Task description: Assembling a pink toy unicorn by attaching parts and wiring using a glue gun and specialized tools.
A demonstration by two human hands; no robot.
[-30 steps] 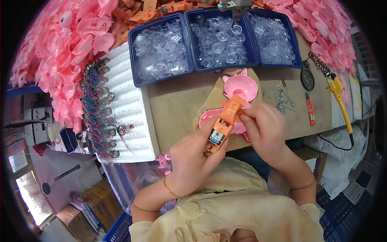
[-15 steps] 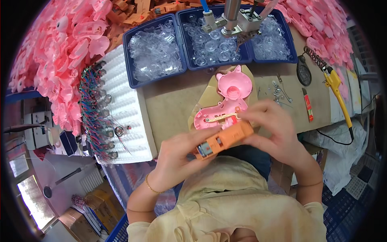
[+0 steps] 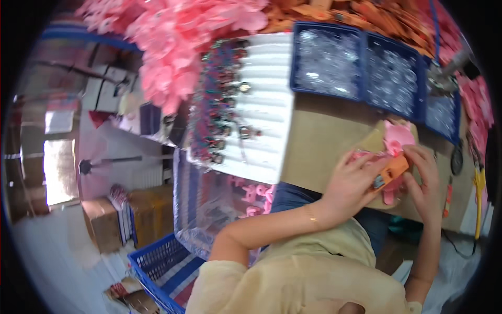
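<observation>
View swung left — orange casing (image 3: 397,168) blocky, grey insert (image 3: 379,181) showing.

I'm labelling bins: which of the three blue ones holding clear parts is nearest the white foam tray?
The leftmost blue bin in the row: its left side lies beside the white foam tray; the middle bin and right bin stand farther right.

Fairly bright, with glare burnt to white at the window (image 3: 61,178) on the left. Smeared by motion blur across pink parts (image 3: 172,52) and clear pieces (image 3: 329,63). Curved near the edges, fading to black at the corners.
</observation>
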